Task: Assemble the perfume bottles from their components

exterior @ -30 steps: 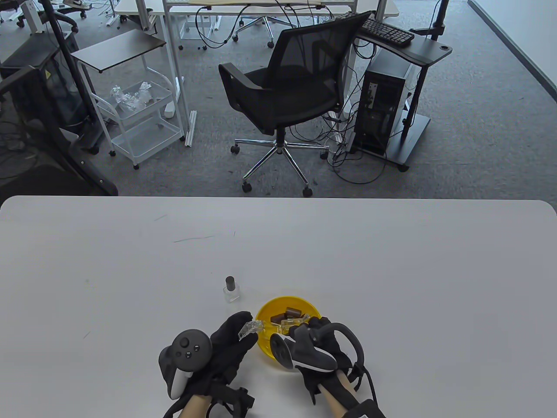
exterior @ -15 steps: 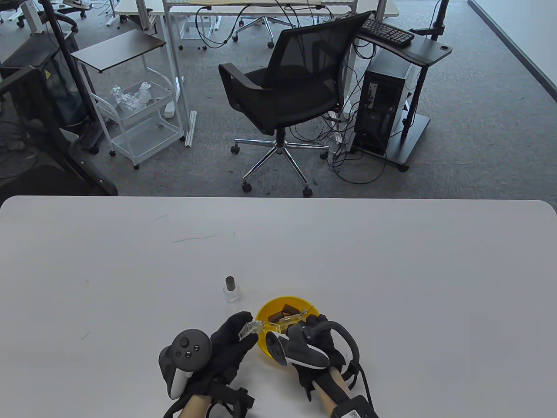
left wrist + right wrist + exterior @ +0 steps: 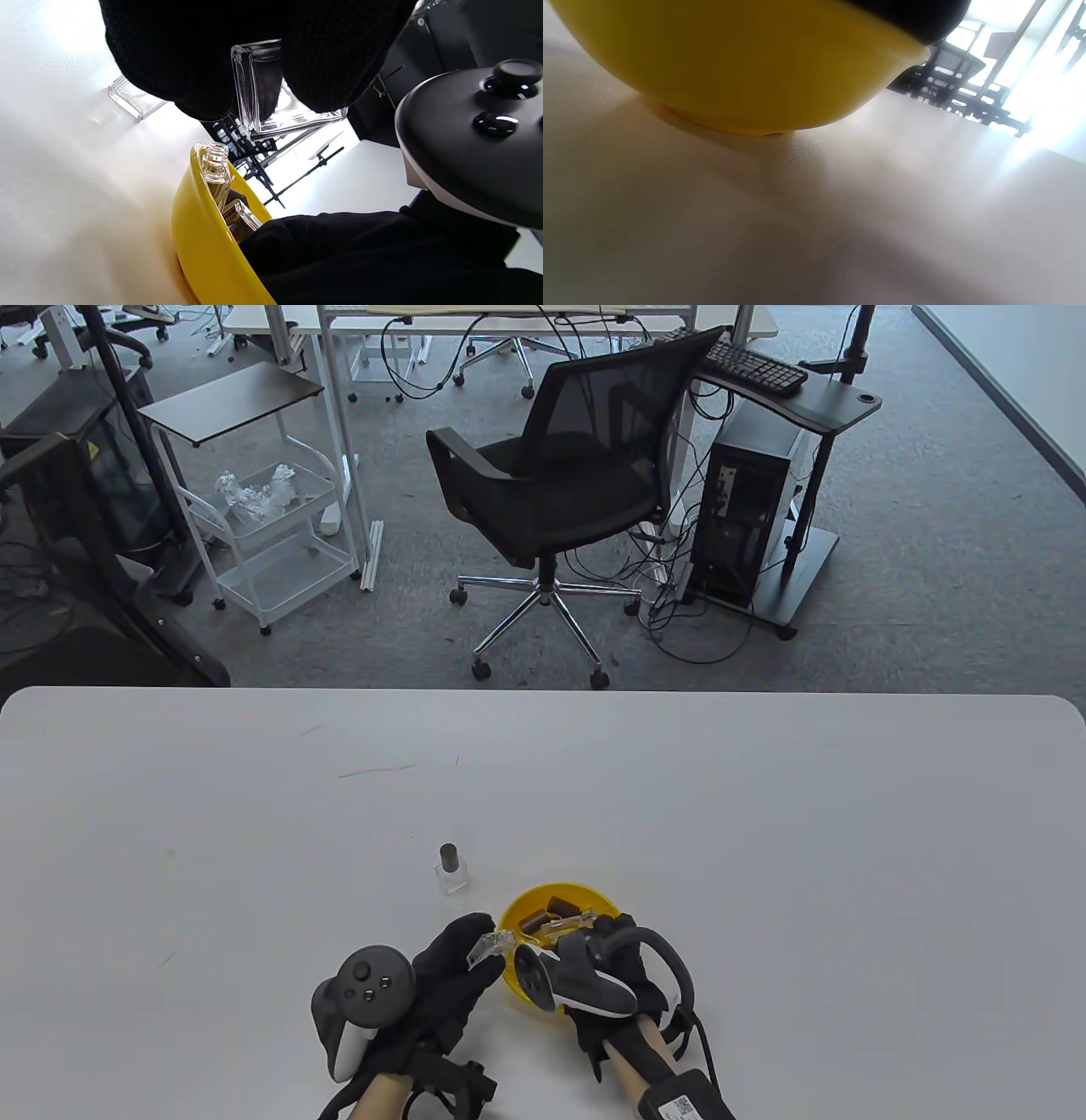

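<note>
My left hand [image 3: 477,943] pinches a clear square glass bottle [image 3: 489,945] just left of the yellow bowl [image 3: 517,980]; in the left wrist view the gloved fingers [image 3: 335,55] clamp that uncapped bottle [image 3: 271,101]. My right hand [image 3: 607,937] reaches into the bowl from its near right side, fingers hidden under the tracker [image 3: 577,984]. In the bowl lie brown caps [image 3: 547,909] and another clear bottle [image 3: 570,923], its threaded neck [image 3: 215,159] poking over the rim [image 3: 191,220]. A finished bottle with a dark cap [image 3: 450,869] stands just beyond the bowl.
The white table [image 3: 764,831] stretches wide on all sides of the hands. In the right wrist view only the bowl's yellow underside [image 3: 734,63] and bare tabletop [image 3: 840,212] show. An office chair [image 3: 560,475] stands past the far edge.
My right hand has slid left and deeper over the bowl, covering more of it. The left hand and its bottle have stayed put.
</note>
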Demonstrator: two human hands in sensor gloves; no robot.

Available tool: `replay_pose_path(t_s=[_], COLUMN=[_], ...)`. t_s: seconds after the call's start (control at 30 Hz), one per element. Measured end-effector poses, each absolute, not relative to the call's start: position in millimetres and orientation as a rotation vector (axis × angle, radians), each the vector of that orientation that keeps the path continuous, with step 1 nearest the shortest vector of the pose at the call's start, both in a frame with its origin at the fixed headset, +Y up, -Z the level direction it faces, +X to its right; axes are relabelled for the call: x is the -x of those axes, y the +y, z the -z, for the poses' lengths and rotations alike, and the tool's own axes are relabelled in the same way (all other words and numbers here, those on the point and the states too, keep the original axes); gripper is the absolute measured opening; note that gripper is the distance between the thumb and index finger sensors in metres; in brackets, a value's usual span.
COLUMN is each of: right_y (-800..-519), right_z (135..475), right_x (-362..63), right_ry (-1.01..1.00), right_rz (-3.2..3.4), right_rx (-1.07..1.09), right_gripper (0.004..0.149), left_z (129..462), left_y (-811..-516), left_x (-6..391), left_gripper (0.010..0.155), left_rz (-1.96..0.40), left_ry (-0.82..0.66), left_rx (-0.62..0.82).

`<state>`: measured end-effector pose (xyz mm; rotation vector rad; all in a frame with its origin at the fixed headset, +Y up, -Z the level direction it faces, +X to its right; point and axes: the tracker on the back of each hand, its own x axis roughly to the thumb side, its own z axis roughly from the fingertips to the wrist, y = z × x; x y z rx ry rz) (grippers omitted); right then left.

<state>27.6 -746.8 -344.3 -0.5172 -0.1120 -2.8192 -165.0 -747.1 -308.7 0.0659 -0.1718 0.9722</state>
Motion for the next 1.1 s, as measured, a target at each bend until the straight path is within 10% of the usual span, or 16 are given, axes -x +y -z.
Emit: replay_pose_path(t_s=[1.1], right_y=[-690], right_z=[326], right_x=[-103], right_ry=[0.398], right_rz=[4.052], right_rx=[0.727], right_gripper=[0.041], left_z=[302], left_y=[-747], left_x=[144], left_gripper=[0.054], left_rz=[-1.033], left_ry=[-0.253], left_rx=[0.018])
